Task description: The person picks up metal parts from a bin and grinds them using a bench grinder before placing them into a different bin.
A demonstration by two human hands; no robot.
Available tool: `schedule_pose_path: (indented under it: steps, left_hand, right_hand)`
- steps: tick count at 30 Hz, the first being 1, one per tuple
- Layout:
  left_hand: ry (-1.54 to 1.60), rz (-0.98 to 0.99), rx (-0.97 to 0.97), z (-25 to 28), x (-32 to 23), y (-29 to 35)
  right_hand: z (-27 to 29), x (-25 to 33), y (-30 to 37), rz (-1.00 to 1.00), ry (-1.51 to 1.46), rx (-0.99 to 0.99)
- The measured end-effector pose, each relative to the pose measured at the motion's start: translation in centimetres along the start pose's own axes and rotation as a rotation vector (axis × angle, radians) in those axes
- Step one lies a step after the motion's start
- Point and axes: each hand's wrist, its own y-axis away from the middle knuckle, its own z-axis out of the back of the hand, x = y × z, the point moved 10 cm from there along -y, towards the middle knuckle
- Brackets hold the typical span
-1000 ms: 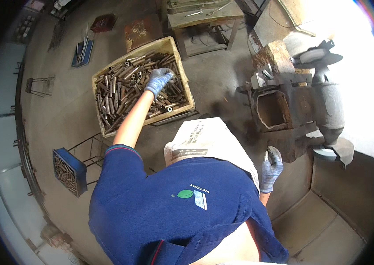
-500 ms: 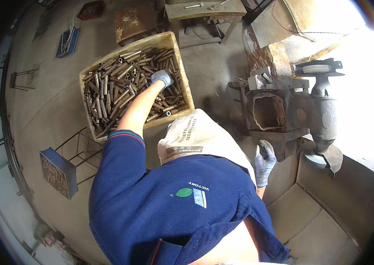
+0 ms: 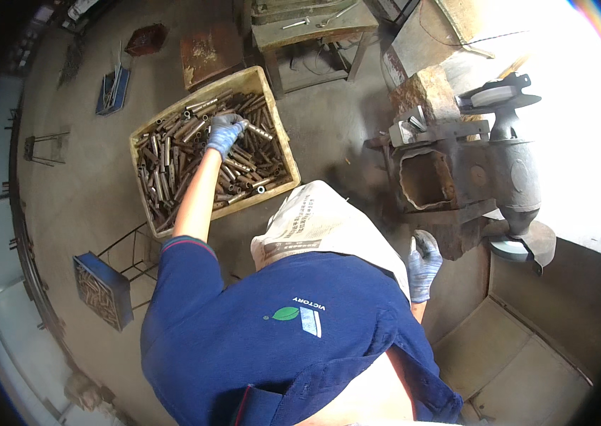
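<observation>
My left hand [image 3: 226, 133], in a blue-grey glove, reaches far forward into a yellow crate [image 3: 287, 169] heaped with rusty metal tubes [image 3: 172, 160]. Its fingers curl over the pile, and one tube [image 3: 259, 132] sticks out from under them to the right. My right hand [image 3: 424, 266], also gloved, hangs low beside my hip. It is close to the front corner of a heavy grey bench grinder [image 3: 503, 174]. Whether it holds anything is unclear. A white printed sack cloth [image 3: 321, 220] hangs in front of my blue shirt.
A small blue bin [image 3: 101, 291] of short tubes stands on a wire stand at the lower left. A metal table [image 3: 314, 28], a rusty plate [image 3: 208, 46] and a blue tray [image 3: 112, 89] lie beyond the crate. The floor is bare concrete.
My left hand has shifted a little leftward across the tube pile. My right hand stays low next to the grinder, and the view has swung slightly.
</observation>
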Motion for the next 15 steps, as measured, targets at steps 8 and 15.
schedule_pose_path:
  steps: [8, 15]
  left_hand:
    - [0.506, -0.187, 0.514, -16.3, -18.4, 10.3]
    - [0.48, -0.075, 0.748, -31.5, -22.5, 19.5]
  right_hand:
    - [-0.6, 10.5, -3.0, 0.261, -0.078, 0.131]
    - [4.6, 8.8, -1.0, 0.402, 0.026, -0.097]
